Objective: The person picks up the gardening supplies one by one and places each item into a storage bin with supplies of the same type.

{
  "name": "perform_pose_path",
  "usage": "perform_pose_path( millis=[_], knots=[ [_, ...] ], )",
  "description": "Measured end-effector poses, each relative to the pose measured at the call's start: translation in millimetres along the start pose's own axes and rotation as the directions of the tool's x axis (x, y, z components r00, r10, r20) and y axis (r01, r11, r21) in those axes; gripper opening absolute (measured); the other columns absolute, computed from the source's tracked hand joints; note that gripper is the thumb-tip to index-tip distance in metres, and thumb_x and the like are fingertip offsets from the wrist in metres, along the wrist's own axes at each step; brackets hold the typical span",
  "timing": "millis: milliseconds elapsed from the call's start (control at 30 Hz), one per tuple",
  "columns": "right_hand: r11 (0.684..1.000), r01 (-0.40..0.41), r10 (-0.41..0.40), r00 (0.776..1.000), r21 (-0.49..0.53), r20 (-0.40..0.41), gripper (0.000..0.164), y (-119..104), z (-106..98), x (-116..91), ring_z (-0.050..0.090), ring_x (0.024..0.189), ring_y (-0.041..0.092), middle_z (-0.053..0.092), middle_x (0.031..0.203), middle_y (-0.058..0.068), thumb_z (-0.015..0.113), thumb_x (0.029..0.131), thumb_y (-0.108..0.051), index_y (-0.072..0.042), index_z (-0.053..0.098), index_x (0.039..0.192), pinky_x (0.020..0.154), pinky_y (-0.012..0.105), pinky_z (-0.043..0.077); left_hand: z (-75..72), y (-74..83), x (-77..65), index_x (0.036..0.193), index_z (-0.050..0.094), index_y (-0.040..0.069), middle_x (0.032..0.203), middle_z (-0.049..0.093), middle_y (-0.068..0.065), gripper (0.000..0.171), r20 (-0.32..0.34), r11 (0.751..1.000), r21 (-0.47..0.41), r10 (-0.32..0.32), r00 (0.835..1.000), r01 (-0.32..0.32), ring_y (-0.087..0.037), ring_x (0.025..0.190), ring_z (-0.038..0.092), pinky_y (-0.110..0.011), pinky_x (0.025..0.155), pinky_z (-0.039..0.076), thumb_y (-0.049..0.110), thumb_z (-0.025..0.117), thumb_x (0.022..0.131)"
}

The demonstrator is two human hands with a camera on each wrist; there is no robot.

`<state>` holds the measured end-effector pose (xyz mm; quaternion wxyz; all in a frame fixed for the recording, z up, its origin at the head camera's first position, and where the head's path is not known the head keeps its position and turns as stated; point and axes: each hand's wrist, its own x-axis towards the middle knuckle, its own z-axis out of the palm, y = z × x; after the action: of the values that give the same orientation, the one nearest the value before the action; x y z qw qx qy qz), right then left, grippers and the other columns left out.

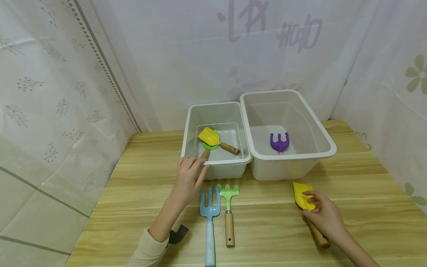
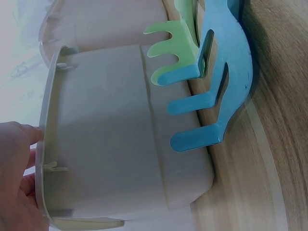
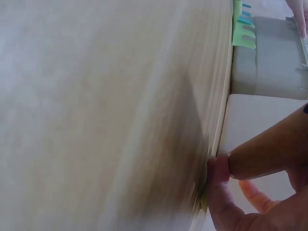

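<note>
My left hand (image 1: pixel 188 176) grips the front rim of the smaller pale plastic bin (image 1: pixel 230 162), fingers over the edge at its left corner. Inside that bin, a yellow trowel (image 1: pixel 209 136) with a wooden handle lies across a green tool (image 1: pixel 204 147), also wooden-handled. On the right, my right hand (image 1: pixel 323 214) holds another yellow trowel (image 1: pixel 299 191) where blade and handle meet, its blade pointing away from me. The trowel's wooden handle (image 3: pixel 269 147) crosses the right wrist view. A light blue fork (image 1: pixel 210 212) and a green rake (image 1: pixel 228 193) lie side by side below the smaller bin.
A larger pale bin (image 1: pixel 290 157) stands against the smaller one on its right, with a purple fork (image 1: pixel 279 145) inside. Both bins are at the back of the wooden table (image 1: pixel 140 178). Printed curtains (image 1: pixel 166 66) hang behind and at both sides.
</note>
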<state>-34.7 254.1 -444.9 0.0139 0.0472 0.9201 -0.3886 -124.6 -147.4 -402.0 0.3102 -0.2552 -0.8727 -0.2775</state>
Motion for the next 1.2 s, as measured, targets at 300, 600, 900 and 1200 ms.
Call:
perform_pose_path(
  millis=[300,600,900,1200],
  knots=[
    [1.0,-0.005,0.004,1.0,-0.007,-0.015,0.059,-3.3,1.8,-1.3,0.06,0.064,-0.002,0.063,0.131,0.04,0.078,0.083,0.001,0.003,0.061,0.14,0.053,0.022,0.051,-1.3,0.7,1.0,0.11,0.075,0.001,0.099,0.073,-0.011,0.017,0.009,1.0,-0.004,-0.009,1.0,0.009,-0.031,0.097,0.065,-0.06,0.107,0.046,0.011,0.076,0.097],
    [1.0,-0.006,0.006,1.0,-0.002,-0.001,0.067,-5.3,-0.1,-1.2,0.056,0.067,-0.001,0.051,0.141,0.04,0.083,0.083,0.001,0.004,0.058,0.145,0.054,0.02,0.052,-1.0,0.5,1.0,0.11,0.075,0.0,0.099,0.073,-0.011,0.017,0.005,1.0,-0.003,-0.005,1.0,0.005,-0.03,0.097,0.065,-0.059,0.106,0.046,0.011,0.076,0.097],
    [0.998,0.059,-0.059,0.996,0.003,-0.064,0.071,-7.0,0.1,-2.8,0.055,0.066,-0.003,0.043,0.145,0.042,0.081,0.076,0.007,0.006,0.059,0.143,0.056,0.018,0.052,-0.1,0.0,1.6,0.109,0.075,0.0,0.097,0.073,-0.011,0.017,-0.008,1.0,0.005,0.012,1.0,-0.012,-0.03,0.096,0.064,-0.057,0.104,0.046,0.01,0.077,0.096],
    [0.995,0.088,-0.091,0.993,-0.041,-0.075,0.066,-8.8,-0.2,-6.4,0.052,0.065,-0.004,0.066,0.106,0.022,0.08,0.078,0.006,0.002,0.063,0.141,0.054,0.019,0.049,-0.2,0.4,0.1,0.109,0.075,0.0,0.098,0.073,-0.011,0.016,0.0,1.0,0.0,0.002,1.0,-0.002,-0.03,0.096,0.065,-0.058,0.105,0.046,0.011,0.076,0.096]
  ],
)
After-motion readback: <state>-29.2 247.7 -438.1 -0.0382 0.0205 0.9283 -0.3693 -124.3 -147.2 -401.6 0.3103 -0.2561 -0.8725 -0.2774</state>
